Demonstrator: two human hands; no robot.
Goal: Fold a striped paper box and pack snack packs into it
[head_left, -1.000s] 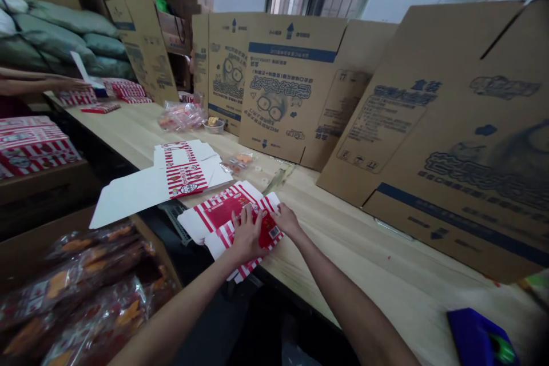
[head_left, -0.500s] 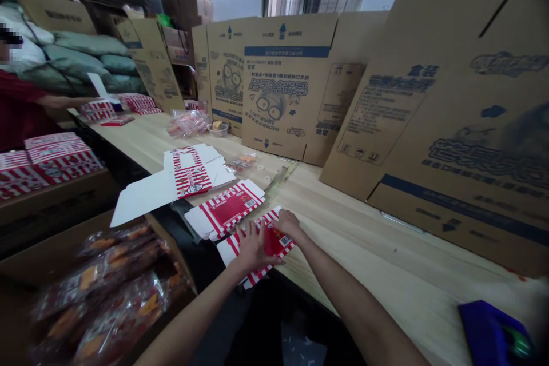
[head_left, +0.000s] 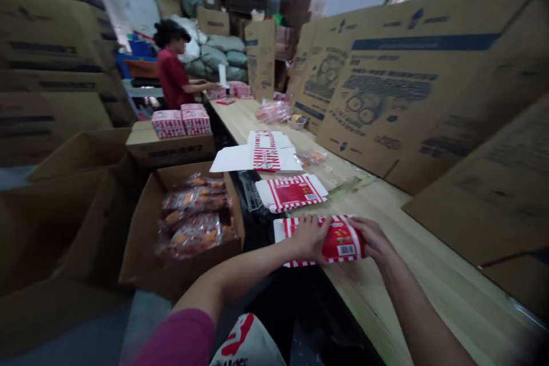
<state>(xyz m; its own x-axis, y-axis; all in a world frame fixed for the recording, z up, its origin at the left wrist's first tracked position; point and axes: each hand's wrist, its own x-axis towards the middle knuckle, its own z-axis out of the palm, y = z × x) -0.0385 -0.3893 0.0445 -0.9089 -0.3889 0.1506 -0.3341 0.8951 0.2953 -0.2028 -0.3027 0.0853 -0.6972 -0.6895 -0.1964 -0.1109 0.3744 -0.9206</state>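
Observation:
A red-and-white striped carton (head_left: pixel 343 243) lies at the table's near edge, low and flattish, with a barcode on its upper face. Across its middle rests my left hand (head_left: pixel 311 237), thumb and fingers wrapped over it. My right hand (head_left: pixel 373 237) grips the carton's right end, the fingertips partly hidden behind it. Just beyond lies another striped carton (head_left: pixel 295 191), flat, with white flaps at its ends. Farther back are unfolded carton blanks (head_left: pixel 266 154), showing stripes and white undersides.
Left of the table, a cardboard box (head_left: pixel 146 229) holds several clear-wrapped snack packs (head_left: pixel 193 214). Finished striped boxes (head_left: pixel 182 120) sit on another box behind it. Tall cardboard sheets (head_left: pixel 386 86) line the right side. A co-worker (head_left: pixel 174 74) in red stands at the far end.
The view has swung left, showing more boxes and the co-worker. My right hand has shifted from the carton's far edge to its right end; my left hand stays over it.

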